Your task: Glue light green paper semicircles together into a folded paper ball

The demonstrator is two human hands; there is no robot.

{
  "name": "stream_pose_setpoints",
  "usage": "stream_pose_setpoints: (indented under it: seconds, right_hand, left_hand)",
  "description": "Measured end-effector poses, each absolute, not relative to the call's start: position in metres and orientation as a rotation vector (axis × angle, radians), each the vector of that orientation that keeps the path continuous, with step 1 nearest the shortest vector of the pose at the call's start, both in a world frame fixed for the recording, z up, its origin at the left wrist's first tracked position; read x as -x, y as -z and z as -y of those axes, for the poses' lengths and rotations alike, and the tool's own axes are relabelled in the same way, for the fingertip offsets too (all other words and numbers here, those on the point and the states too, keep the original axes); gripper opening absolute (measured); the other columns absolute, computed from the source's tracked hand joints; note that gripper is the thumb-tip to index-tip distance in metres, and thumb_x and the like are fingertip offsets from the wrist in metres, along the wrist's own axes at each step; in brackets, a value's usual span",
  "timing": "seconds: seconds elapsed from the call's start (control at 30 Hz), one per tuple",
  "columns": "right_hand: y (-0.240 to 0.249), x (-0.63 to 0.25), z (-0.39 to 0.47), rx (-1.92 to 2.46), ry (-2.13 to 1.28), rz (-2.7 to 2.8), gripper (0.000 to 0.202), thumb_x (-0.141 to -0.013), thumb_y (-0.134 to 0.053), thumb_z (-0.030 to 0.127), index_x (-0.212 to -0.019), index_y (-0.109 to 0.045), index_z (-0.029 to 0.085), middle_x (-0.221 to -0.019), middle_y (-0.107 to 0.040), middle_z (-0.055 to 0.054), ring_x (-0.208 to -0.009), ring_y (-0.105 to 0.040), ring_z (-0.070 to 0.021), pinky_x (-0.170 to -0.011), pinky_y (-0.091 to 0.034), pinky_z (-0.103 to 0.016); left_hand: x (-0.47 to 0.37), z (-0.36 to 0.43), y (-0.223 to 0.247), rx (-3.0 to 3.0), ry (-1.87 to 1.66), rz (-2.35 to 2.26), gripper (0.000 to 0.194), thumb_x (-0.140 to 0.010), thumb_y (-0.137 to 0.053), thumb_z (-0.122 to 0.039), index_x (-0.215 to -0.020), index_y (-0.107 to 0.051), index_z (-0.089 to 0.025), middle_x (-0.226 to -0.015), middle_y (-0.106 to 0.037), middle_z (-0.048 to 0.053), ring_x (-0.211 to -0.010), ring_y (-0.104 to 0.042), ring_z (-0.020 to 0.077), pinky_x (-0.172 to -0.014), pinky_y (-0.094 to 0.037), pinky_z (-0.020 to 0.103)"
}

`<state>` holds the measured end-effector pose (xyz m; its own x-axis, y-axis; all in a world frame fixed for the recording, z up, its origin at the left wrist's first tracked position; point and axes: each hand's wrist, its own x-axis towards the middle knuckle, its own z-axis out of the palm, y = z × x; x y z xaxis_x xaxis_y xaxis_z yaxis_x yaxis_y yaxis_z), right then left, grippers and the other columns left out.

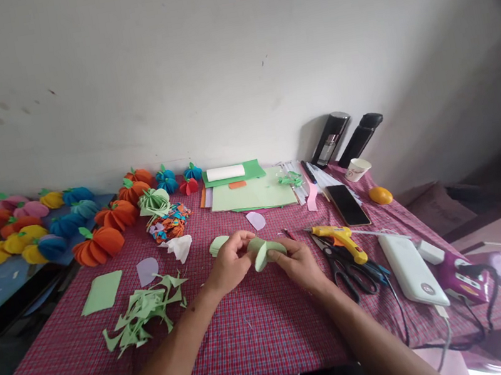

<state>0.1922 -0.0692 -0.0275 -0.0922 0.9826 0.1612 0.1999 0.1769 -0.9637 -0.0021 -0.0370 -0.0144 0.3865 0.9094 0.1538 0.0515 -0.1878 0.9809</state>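
Light green folded paper pieces (262, 255) are held between my two hands, with a flap standing up in the middle. My left hand (236, 258) pinches their left side, and my right hand (296, 261) grips the right side with thumb and fingers. Just left of my left hand lies a small stack of light green cut paper (218, 245), partly hidden behind it. Beyond the hands a lilac paper shape (256, 220) rests on the checked cloth. To the right of my right hand are a yellow glue gun (340, 238) and black scissors (347, 270).
Green paper scraps (144, 312) and a green paper stack (101, 292) lie at left. Paper pumpkins (98, 244) crowd the back left. Coloured sheets (251, 193) lie at the back. A phone (348, 204), white power bank (412, 269) and cables are at right.
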Motion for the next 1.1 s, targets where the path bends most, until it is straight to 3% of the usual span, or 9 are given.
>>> stream_pose_setpoints:
  seconds: [0.13,0.23,0.43,0.6,0.83,1.0,1.1]
  right_hand:
    - [0.0255,-0.1921,0.0719,1.219,-1.08,1.509,0.019,-0.084,-0.059,0.027,-0.086,-0.074,0.016,-0.069,-0.061,0.001,-0.06,-0.046,-0.0118,-0.055,-0.036,-0.022]
    - [0.0244,-0.1919,0.0715,1.231,-1.074,1.495,0.02,-0.082,-0.058,0.026,-0.087,-0.074,0.015,-0.069,-0.06,0.001,-0.061,-0.045,-0.0117,-0.055,-0.036,-0.022]
    - [0.027,-0.1939,0.0671,1.214,-1.087,1.405,0.018,-0.081,-0.064,0.032,-0.081,-0.068,0.015,-0.068,-0.058,0.001,-0.061,-0.047,-0.0126,-0.056,-0.038,-0.023]
    - [0.0257,-0.1941,0.0675,1.202,-1.155,1.393,0.022,-0.081,-0.068,0.037,-0.082,-0.068,0.016,-0.069,-0.059,0.001,-0.061,-0.048,-0.0131,-0.056,-0.039,-0.024]
    - [0.0289,-0.1925,0.0648,1.118,-1.366,1.353,0.032,-0.081,-0.072,0.046,-0.094,-0.067,0.017,-0.076,-0.065,0.0,-0.064,-0.055,-0.0139,-0.059,-0.044,-0.025]
    - [0.0274,-0.1937,0.0651,1.104,-1.266,1.378,0.034,-0.09,-0.066,0.049,-0.093,-0.069,0.016,-0.076,-0.064,-0.001,-0.063,-0.053,-0.0128,-0.059,-0.041,-0.024]
    - [0.0233,-0.1934,0.0691,1.004,-1.248,1.448,0.035,-0.094,-0.063,0.049,-0.102,-0.071,0.016,-0.089,-0.069,-0.005,-0.078,-0.061,-0.017,-0.073,-0.048,-0.029]
  left_hand:
    - [0.0023,0.0357,0.0186,-1.563,-0.979,-0.915,0.034,-0.087,-0.061,-0.024,-0.12,-0.055,-0.02,-0.093,-0.071,0.001,-0.085,-0.067,0.015,-0.077,-0.053,0.027]
    - [0.0032,0.0347,0.0216,-1.581,-0.985,-0.949,0.031,-0.086,-0.062,-0.024,-0.116,-0.059,-0.02,-0.096,-0.072,0.002,-0.087,-0.068,0.0159,-0.077,-0.054,0.027]
    - [0.0029,0.0365,0.0174,-1.506,-0.946,-0.888,0.027,-0.086,-0.063,-0.026,-0.112,-0.059,-0.019,-0.094,-0.073,0.003,-0.084,-0.069,0.0168,-0.073,-0.055,0.028]
    - [0.0017,0.0395,0.0137,-1.526,-0.867,-0.876,0.04,-0.081,-0.067,-0.024,-0.12,-0.058,-0.02,-0.093,-0.073,0.002,-0.081,-0.068,0.0163,-0.07,-0.054,0.026]
    - [0.0013,0.0393,0.0178,-1.502,-0.836,-0.966,0.047,-0.08,-0.064,-0.023,-0.127,-0.059,-0.02,-0.082,-0.068,-0.001,-0.064,-0.062,0.0137,-0.054,-0.047,0.023]
    - [0.0028,0.0364,0.0204,-1.505,-0.89,-1.058,0.045,-0.08,-0.062,-0.02,-0.125,-0.06,-0.021,-0.093,-0.071,0.002,-0.074,-0.066,0.0163,-0.061,-0.052,0.025]
    - [0.0044,0.0356,0.0214,-1.618,-0.947,-1.155,0.039,-0.08,-0.062,-0.018,-0.119,-0.063,-0.021,-0.099,-0.072,0.004,-0.084,-0.068,0.0188,-0.071,-0.054,0.029]
